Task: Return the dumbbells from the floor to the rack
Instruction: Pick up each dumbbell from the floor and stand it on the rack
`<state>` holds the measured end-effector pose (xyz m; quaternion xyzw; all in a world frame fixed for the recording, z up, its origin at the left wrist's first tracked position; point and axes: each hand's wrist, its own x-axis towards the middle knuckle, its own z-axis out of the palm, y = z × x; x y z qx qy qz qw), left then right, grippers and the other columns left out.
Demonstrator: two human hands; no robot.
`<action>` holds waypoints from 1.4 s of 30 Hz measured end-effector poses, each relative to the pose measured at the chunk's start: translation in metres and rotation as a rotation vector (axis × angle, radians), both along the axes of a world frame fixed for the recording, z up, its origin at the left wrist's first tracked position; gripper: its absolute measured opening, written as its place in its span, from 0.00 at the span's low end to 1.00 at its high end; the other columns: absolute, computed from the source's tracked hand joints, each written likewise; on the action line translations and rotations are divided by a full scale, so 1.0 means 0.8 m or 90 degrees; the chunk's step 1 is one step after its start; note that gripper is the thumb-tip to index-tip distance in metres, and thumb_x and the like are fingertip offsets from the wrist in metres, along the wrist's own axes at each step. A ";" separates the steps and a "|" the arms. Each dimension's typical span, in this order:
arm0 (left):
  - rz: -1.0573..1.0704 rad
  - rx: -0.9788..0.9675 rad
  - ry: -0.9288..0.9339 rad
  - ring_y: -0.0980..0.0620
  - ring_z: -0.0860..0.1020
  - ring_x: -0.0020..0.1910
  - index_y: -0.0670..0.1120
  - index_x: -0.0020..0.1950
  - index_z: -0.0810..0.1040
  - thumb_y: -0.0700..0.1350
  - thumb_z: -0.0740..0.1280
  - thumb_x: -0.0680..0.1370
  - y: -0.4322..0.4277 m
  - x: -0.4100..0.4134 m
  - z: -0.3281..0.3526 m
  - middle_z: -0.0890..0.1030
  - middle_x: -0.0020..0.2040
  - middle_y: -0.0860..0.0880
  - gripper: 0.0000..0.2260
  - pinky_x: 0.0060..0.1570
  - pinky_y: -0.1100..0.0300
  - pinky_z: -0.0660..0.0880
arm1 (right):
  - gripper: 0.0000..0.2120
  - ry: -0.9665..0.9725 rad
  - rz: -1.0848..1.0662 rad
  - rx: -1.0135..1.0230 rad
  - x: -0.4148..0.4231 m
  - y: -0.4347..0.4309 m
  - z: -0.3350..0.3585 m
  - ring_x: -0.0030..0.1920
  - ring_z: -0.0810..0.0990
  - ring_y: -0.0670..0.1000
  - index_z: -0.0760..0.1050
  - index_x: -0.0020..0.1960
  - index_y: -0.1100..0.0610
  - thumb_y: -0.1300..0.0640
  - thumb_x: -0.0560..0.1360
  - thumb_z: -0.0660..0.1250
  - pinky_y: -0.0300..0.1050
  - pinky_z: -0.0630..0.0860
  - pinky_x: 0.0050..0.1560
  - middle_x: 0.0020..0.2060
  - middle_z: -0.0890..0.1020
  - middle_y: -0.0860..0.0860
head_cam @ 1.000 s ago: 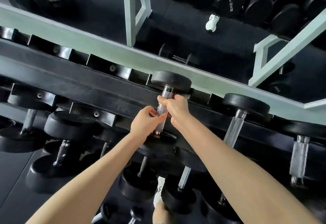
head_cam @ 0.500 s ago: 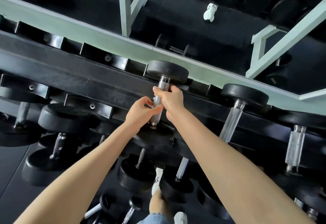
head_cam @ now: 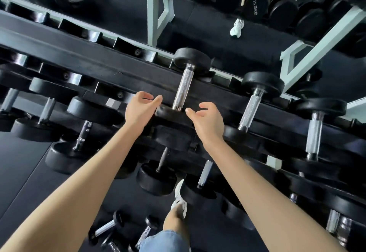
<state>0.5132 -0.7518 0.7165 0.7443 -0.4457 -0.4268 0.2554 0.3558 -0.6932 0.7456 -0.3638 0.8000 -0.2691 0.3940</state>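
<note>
Dumbbell (head_cam: 183, 87) on rack (head_cam: 99, 69); near head partly hidden by hands (head_cam: 139, 111).

One black rack (head_cam: 122, 73) holds the weights. Along its top row, three dumbbells show their whole silver handles: a middle dumbbell (head_cam: 183, 89), a second dumbbell (head_cam: 251, 107) to its right, and a third dumbbell (head_cam: 315, 130) further right. To the left, three more handles (head_cam: 46, 111) show on the lower rows, and two more sit under the arms (head_cam: 205, 172). That makes eight countable on the rack. Those at the lower right edge are too blurred to count. On the floor (head_cam: 29, 172) lie two small dumbbells (head_cam: 105, 230), with perhaps a blurred third. There are two grips, the left grip (head_cam: 141, 109) and the right grip (head_cam: 206, 121), and two white shoes (head_cam: 179, 198).
</note>
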 end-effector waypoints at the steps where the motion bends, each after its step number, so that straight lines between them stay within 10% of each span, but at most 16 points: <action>1: 0.006 0.000 0.013 0.50 0.81 0.42 0.50 0.45 0.77 0.59 0.69 0.68 0.022 0.011 0.000 0.84 0.45 0.50 0.15 0.43 0.58 0.75 | 0.23 -0.004 0.012 0.000 0.004 0.025 0.001 0.55 0.79 0.51 0.72 0.64 0.53 0.45 0.73 0.69 0.44 0.70 0.50 0.52 0.83 0.49; 21: 0.139 0.160 0.121 0.50 0.77 0.34 0.43 0.45 0.78 0.49 0.67 0.76 0.545 0.172 -0.043 0.81 0.37 0.46 0.09 0.39 0.55 0.78 | 0.13 -0.077 0.288 0.252 0.182 0.498 -0.150 0.49 0.83 0.57 0.75 0.49 0.53 0.46 0.70 0.71 0.56 0.79 0.53 0.45 0.84 0.51; 32: 0.201 0.284 0.052 0.48 0.79 0.33 0.48 0.39 0.78 0.57 0.65 0.68 0.632 0.232 -0.267 0.83 0.34 0.48 0.13 0.48 0.45 0.80 | 0.17 -0.085 0.180 0.402 0.244 0.562 -0.354 0.42 0.81 0.55 0.74 0.57 0.52 0.46 0.73 0.69 0.50 0.80 0.50 0.43 0.84 0.52; 42: -0.047 0.349 -0.090 0.50 0.80 0.49 0.50 0.52 0.77 0.55 0.64 0.75 0.628 0.282 -0.581 0.82 0.44 0.54 0.11 0.48 0.58 0.73 | 0.19 -0.191 -0.146 0.407 0.302 0.567 -0.641 0.38 0.77 0.50 0.72 0.62 0.56 0.51 0.75 0.69 0.57 0.81 0.53 0.38 0.76 0.47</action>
